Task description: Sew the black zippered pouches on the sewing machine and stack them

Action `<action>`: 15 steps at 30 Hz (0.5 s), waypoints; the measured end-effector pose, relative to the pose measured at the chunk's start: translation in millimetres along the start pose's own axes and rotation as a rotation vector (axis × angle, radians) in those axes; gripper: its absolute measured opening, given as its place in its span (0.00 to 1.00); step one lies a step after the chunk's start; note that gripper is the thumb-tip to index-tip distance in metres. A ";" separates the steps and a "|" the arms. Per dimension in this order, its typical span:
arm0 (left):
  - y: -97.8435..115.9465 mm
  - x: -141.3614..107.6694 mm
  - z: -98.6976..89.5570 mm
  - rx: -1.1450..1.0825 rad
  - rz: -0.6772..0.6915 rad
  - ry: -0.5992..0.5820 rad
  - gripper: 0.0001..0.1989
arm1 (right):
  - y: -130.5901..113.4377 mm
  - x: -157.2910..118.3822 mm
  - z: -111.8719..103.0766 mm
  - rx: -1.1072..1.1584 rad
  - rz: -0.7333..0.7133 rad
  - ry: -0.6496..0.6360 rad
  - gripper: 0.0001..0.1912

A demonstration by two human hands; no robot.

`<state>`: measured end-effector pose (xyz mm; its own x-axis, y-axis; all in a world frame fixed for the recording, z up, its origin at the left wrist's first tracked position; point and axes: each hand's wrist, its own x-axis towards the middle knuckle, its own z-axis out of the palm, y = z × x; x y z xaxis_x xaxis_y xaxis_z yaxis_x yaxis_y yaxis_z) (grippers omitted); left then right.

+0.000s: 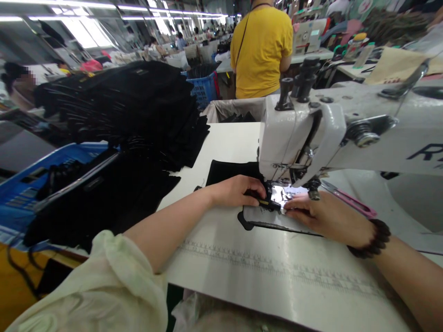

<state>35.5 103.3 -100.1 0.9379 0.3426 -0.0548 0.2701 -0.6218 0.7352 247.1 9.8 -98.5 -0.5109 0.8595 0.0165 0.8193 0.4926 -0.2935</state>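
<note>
A short black zipper [265, 202] with gold-coloured teeth lies by the needle area of a white sewing machine [297, 133]. My left hand [238, 190] has its fingers closed on the zipper's left part, thumb in front. At the right end, the fingertips of my right hand [321, 214] pinch together on the zipper's tip; the exact grip is partly hidden. Behind my left hand a black fabric piece [231, 171] lies flat on the white table [221, 258]. The machine's lamp lights the metal plate between my hands.
Pink-handled scissors [349, 199] lie behind my right hand. To the left rises a tall stack of black fabric pieces [131, 101], beside a blue basket [20, 198] with more. Printed ruler marks run along the table front. A person in a yellow shirt [261, 50] stands beyond, back turned.
</note>
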 end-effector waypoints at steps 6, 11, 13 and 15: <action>23.4 5.2 27.1 0.450 -0.041 0.193 0.09 | -6.9 -3.4 7.7 -0.090 0.017 0.082 0.13; 7.6 11.0 25.4 0.217 -0.169 0.373 0.10 | -7.8 -3.7 8.5 -0.088 0.006 0.066 0.14; 3.4 11.0 21.3 0.125 -0.175 0.374 0.10 | -6.0 -4.9 4.1 -0.032 -0.033 0.039 0.15; 4.5 8.8 17.4 0.096 -0.140 0.324 0.10 | -2.0 -7.8 -2.5 0.053 -0.084 -0.012 0.16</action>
<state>48.8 91.3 -109.0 0.7767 0.6250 0.0777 0.4248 -0.6110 0.6680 250.2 2.5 -95.6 -0.5804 0.8137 0.0318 0.7587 0.5545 -0.3420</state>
